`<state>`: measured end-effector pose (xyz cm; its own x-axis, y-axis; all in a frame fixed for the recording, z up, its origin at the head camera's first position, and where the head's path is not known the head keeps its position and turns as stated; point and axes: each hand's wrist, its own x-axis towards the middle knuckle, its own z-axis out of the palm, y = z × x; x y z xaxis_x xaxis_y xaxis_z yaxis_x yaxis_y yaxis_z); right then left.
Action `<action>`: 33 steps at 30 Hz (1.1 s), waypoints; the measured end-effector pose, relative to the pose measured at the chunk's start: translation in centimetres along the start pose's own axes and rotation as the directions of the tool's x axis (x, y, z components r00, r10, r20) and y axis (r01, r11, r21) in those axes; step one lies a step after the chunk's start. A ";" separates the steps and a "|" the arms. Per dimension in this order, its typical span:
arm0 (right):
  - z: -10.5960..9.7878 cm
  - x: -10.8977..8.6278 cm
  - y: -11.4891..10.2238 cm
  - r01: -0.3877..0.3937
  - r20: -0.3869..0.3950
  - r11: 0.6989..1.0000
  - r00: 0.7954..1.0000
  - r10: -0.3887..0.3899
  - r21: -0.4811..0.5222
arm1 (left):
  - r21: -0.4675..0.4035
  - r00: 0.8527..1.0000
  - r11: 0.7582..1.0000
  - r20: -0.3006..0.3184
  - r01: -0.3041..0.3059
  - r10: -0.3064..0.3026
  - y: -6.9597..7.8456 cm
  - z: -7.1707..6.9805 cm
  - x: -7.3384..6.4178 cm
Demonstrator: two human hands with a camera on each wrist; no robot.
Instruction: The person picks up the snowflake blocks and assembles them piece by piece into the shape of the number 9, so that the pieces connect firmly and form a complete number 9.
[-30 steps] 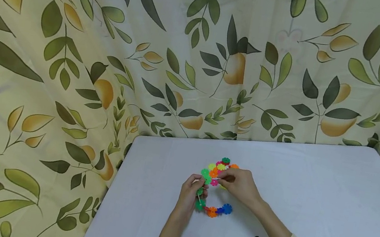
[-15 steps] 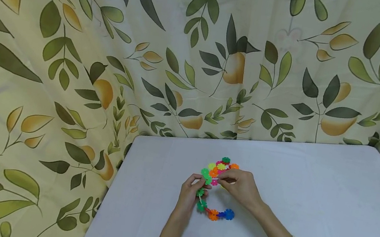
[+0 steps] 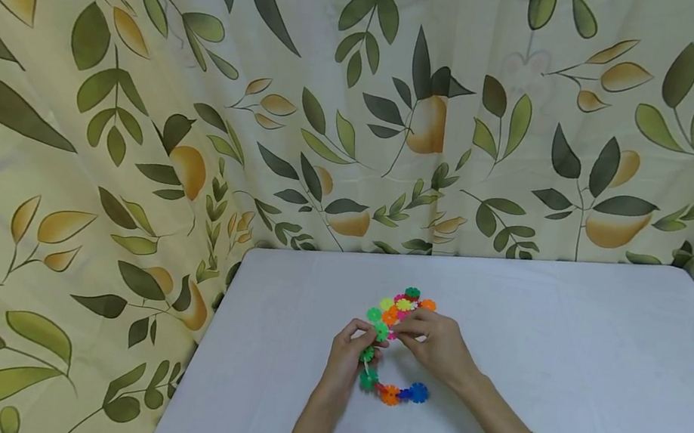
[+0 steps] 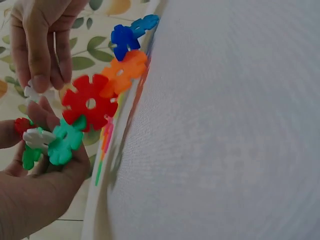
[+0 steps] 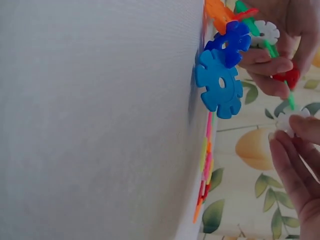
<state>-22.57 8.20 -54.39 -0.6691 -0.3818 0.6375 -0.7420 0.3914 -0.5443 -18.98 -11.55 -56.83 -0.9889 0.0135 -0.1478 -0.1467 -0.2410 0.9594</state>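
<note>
My left hand grips a curved chain of interlocking flower-shaped plastic discs. In the left wrist view the chain shows a green disc, a red disc, an orange disc and a dark blue disc. A lighter blue disc forms its free end. My right hand pinches a white disc between thumb and fingers. That white disc meets the edge of a green disc at the chain's other end; whether their slots are engaged I cannot tell.
Loose discs, among them a yellow disc and an orange disc, lie in a cluster just beyond the hands on the white-covered table. A leaf-patterned curtain hangs behind and to the left.
The chain's lower end has swung slightly right and toward the person. Both hands stay close together, with the right hand shifted slightly nearer the person. The white disc remains pinched.
</note>
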 end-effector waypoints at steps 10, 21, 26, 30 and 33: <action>0.3 0.0 -0.5 0.115 0.000 0.992 0.993 -0.115 -0.053 | 0.000 0.998 0.999 0.048 -0.034 0.034 0.3 -0.3 -0.3; 0.4 -0.2 0.2 -0.039 0.029 0.999 0.999 0.039 0.009 | -0.006 1.000 1.000 0.025 -0.005 0.005 0.3 0.1 -0.2; -0.1 0.1 0.5 -0.219 0.113 0.976 0.969 0.219 -0.012 | -0.006 1.000 1.000 -0.008 0.001 -0.001 0.3 0.1 0.1; -0.5 0.5 0.8 -0.320 0.163 0.945 0.931 0.326 -0.064 | -0.016 1.000 1.000 -0.025 -0.003 0.003 0.3 0.0 0.2; -0.8 0.8 1.2 -0.342 0.184 0.933 0.916 0.358 -0.112 | -0.001 0.999 1.000 -0.033 0.000 0.000 0.2 -0.1 0.3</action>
<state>-24.01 8.99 -54.10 -0.8856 -0.3639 0.2886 -0.4588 0.5892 -0.6651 -19.28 -11.72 -56.68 -0.9876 -0.0180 -0.1558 -0.1469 -0.2423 0.9590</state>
